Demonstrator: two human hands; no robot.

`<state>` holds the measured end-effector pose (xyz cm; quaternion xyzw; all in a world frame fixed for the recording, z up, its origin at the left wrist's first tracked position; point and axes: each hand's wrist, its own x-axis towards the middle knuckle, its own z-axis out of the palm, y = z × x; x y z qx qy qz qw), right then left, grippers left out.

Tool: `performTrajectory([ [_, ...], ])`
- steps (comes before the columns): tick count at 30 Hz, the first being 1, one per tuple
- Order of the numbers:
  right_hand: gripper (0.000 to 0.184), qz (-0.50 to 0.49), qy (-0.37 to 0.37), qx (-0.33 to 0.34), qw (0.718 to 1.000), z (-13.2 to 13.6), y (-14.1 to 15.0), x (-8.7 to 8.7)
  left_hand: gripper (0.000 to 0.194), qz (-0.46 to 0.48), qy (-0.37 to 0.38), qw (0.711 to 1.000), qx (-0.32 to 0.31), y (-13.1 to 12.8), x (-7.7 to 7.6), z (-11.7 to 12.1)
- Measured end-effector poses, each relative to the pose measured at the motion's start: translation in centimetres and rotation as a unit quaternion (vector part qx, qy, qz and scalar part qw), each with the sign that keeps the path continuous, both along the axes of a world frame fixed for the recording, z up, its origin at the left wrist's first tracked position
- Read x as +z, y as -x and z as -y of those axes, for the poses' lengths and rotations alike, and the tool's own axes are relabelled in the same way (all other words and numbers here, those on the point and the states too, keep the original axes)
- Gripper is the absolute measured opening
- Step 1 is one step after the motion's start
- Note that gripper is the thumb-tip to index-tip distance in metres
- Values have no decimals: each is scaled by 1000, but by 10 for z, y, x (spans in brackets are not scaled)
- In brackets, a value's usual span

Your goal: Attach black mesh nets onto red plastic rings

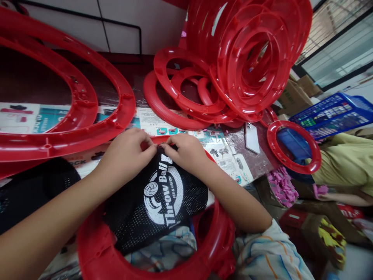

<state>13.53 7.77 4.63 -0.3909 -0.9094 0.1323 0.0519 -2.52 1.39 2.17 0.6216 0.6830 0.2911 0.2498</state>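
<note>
A black mesh net [157,202] printed "Throw Ball" lies over a red plastic ring [96,252] at the table's near edge. My left hand [128,153] and my right hand [188,151] meet at the net's far edge, against the ring's far rim. Both hands are closed, their fingers pinching the mesh edge where it meets the rim. The fingertips are partly hidden under the knuckles.
A large red ring [87,132] lies at the left, and a tall pile of red rings [241,58] leans at the back right. Printed cards [221,151] cover the table. A blue basket [335,114], pink pieces [281,186] and another person's yellow sleeve [346,163] are at the right.
</note>
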Motion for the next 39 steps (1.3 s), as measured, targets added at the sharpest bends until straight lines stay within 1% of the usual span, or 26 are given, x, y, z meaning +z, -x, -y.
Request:
performTrajectory([
  [2,22,11,2,4,1000,1,-1,4,22,-4,-3,1000,-13,0,0,2],
  [4,21,13,29,12,999,1,-3,10,24,-16,-9,1000,-22,0,-1,3],
  [7,15,1,76,7,997,1,-8,18,24,-36,-17,999,-34,0,-4,3],
  [9,10,-15,94,-4,995,3,-11,21,23,-43,-20,998,-41,0,-5,2],
  [11,9,-27,98,-22,995,5,-14,22,22,-43,-22,998,-45,0,-7,2],
  [15,13,-30,100,-103,989,7,-17,20,23,-37,-28,998,-49,-1,-8,2],
  [17,12,-42,112,-126,985,6,-19,18,23,-34,-34,998,-51,-2,-9,3],
  [22,16,-66,138,-143,978,1,-23,15,21,-37,-39,997,-49,-3,-9,3],
  [26,12,-62,150,-140,977,2,-26,17,20,-34,-38,997,-53,-3,-10,2],
  [29,10,-58,144,-124,980,5,-28,19,20,-27,-40,997,-58,-3,-11,3],
  [34,13,-44,99,-99,989,5,-27,21,21,-19,-48,996,-68,-1,-13,2],
  [37,14,-45,85,-103,990,1,-24,19,20,-10,-50,996,-77,-1,-14,2],
  [39,15,-40,85,-111,989,-1,-22,17,21,1,-66,995,-74,-2,-15,2],
])
